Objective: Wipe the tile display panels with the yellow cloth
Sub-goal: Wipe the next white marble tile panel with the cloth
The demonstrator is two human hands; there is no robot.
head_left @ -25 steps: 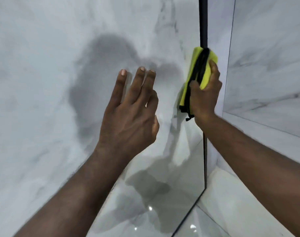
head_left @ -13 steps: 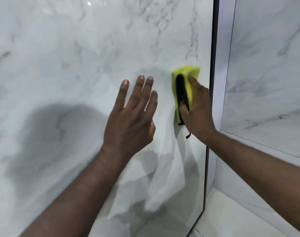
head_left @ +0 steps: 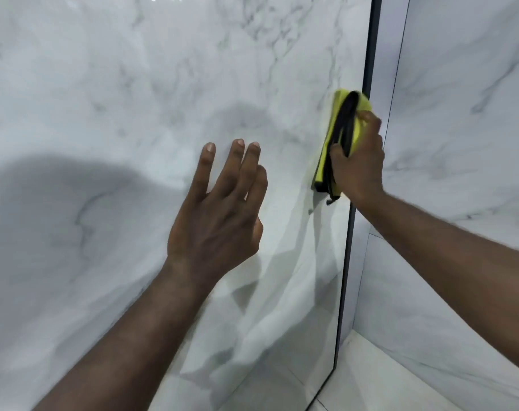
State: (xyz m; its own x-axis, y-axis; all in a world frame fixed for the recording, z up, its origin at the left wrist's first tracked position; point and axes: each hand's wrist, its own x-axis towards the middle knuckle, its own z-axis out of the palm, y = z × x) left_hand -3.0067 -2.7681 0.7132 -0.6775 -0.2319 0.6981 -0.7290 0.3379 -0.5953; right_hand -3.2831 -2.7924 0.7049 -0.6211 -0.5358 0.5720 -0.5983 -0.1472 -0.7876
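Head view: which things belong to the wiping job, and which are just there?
Job:
yellow cloth, gripped by the right hand
marble-look tile panel it presses on
left hand, open at the panel

Just there:
black edge strip
side panels, not being wiped now
floor

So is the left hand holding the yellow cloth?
No, the right hand grips the yellow cloth; the left hand holds nothing.
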